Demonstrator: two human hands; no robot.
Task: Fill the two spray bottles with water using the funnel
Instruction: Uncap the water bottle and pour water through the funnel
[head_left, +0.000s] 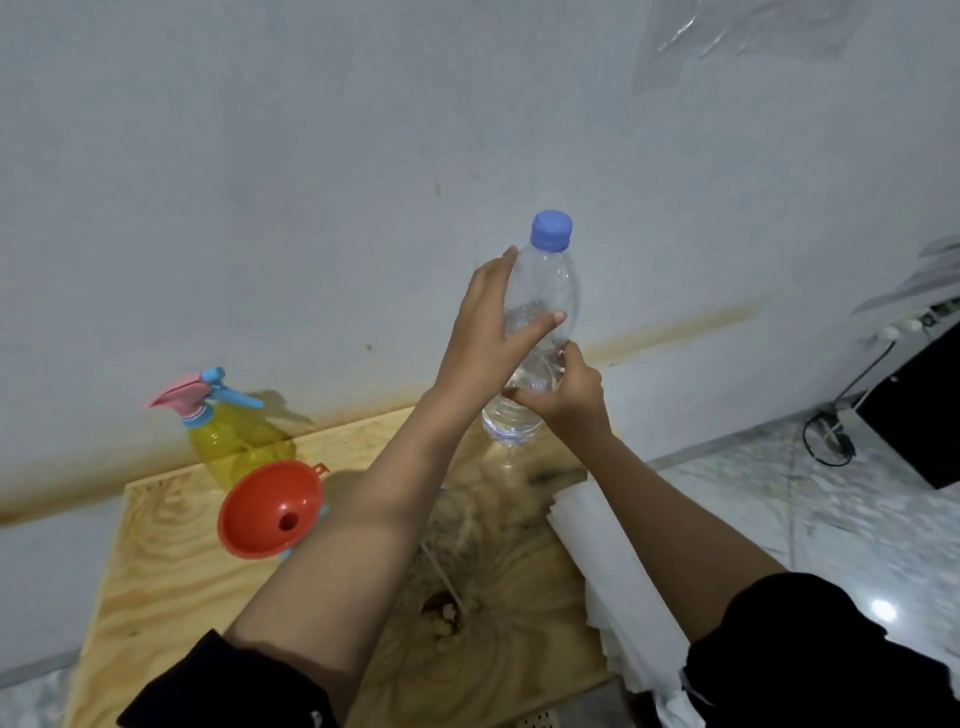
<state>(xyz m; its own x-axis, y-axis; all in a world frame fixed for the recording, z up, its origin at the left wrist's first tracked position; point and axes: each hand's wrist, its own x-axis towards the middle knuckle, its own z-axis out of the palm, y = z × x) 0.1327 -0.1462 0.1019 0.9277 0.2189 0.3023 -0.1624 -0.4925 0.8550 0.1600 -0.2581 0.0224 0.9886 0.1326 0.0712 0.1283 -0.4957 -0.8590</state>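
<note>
Fingers (506, 262) of the left hand (485, 332) lie long against the upper body of a clear plastic water bottle with a blue screw cap (545, 280), the thumb crossing its front so the bottle is clasped between them. The right hand (569, 392) wraps curled fingers round the bottle's lower half. The bottle is held upright in the air above the far edge of a pale plywood surface (166, 571). Its blue cap (551, 229) is still on, and water shows in its lower part.

At the left of the surface, near the wall, stands a yellow translucent spray bottle with a pink-and-blue trigger head (234, 441). Just in front of it an orange-red plastic funnel (270, 506) sits tilted toward the camera. It rests on something pale blue (324, 513) that is mostly hidden and may be the second spray bottle. A white roll of paper or cloth (613, 571) lies along the right edge.

No water has reached the funnel yet; the cap probably has to come off first. The thin bottle wall looks soft, so squeezing it while the cap comes loose could push water out over the wood. The leaning funnel could tip or spill if water is poured into it without a steadying hand. The yellow bottle still has its trigger head screwed on.
</note>
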